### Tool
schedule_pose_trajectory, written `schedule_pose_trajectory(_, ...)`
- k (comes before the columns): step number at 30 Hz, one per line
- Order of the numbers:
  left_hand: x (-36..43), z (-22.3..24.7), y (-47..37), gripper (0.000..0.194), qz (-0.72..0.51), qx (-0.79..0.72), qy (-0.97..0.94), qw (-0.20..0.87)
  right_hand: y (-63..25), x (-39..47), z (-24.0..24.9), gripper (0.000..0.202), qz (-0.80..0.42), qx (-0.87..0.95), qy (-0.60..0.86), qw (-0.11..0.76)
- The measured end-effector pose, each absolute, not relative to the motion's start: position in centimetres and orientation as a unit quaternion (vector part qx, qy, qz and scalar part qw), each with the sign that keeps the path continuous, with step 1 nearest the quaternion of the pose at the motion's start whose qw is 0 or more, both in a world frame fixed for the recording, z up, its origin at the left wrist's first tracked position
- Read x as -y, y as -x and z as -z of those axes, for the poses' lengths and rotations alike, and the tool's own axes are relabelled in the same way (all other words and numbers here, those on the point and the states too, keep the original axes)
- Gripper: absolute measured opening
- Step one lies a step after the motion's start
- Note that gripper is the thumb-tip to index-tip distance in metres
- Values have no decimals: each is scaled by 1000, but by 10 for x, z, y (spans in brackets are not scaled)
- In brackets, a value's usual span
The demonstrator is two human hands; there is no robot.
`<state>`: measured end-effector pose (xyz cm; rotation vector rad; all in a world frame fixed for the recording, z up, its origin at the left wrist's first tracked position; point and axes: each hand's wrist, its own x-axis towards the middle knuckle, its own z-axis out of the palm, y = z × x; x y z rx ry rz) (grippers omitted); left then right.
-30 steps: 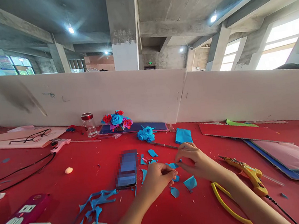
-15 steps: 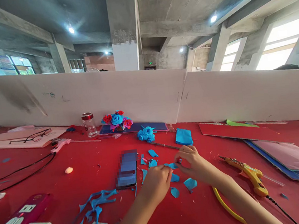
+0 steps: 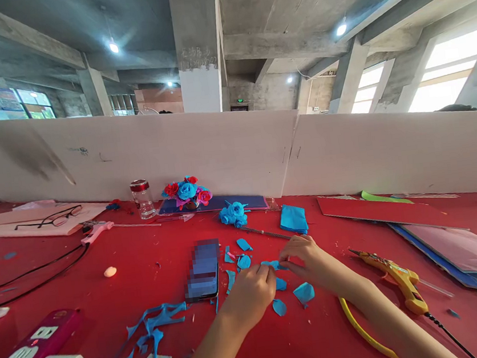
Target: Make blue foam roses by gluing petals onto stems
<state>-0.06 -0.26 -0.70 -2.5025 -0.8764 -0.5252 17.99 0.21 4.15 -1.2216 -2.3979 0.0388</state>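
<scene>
My left hand (image 3: 251, 292) is closed in a pinch at the left end of a small blue piece (image 3: 273, 264). Facing it, my right hand (image 3: 310, 262) has its fingers pressed together at the other end of that piece. Loose blue petals (image 3: 304, 293) lie around and below both hands. Beyond my right hand, a folded blue stack (image 3: 293, 218) rests on the red table (image 3: 147, 281). A bunch of blue flowers (image 3: 233, 214) on a brown stem (image 3: 266, 233) lies farther back.
A phone (image 3: 203, 270) and blue scraps (image 3: 155, 329) lie left of my hands. At right are a yellow glue gun (image 3: 394, 279) and plastic-covered sheets (image 3: 466, 248). A jar (image 3: 142, 200) and a flower arrangement (image 3: 187, 192) stand behind; a power strip (image 3: 29, 346) is front left.
My right hand's fingers have closed slightly around the blue piece. Otherwise both hands are almost where they were, and the objects on the table have not moved.
</scene>
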Motion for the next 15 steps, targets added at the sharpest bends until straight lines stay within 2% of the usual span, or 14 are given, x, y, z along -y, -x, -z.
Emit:
schedule_pose_trajectory(8, 3, 8, 2, 21, 224, 302, 894, 245, -187, -2, -43, 20, -45, 869, 438, 227)
schedule_pose_trajectory(15, 4, 6, 1, 19, 260, 294, 882, 259, -189, 0, -40, 5, -76, 866, 430, 243)
